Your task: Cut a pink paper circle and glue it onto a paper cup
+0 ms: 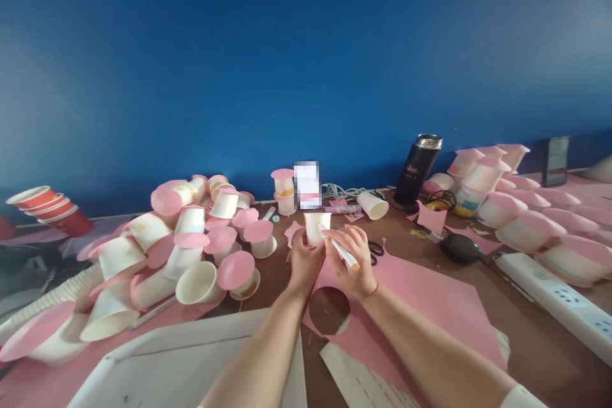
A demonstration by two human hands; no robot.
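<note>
Upright in my left hand (305, 261) is a small white paper cup (314, 227), with fingers wrapped round its lower part. My right hand (354, 259) grips a white marker (343, 251) with an orange end; its tip meets or nearly meets the cup's side. Faint yellowish marks show on the cup. Below my hands lies a pink paper sheet (430, 293) with a round hole cut in it. Black-handled scissors (377, 251) rest by my right hand, their blades mostly hidden. Just behind the cup stands a phone (306, 186) with a lit, blurred screen.
Several white cups with pink paper discs (184, 258) crowd the left side; more pink-topped cups (521, 220) fill the right. A black thermos (417, 169), a round black object (459, 248) and a power strip (557, 299) stand right. Red cups (57, 210) are stacked far left.
</note>
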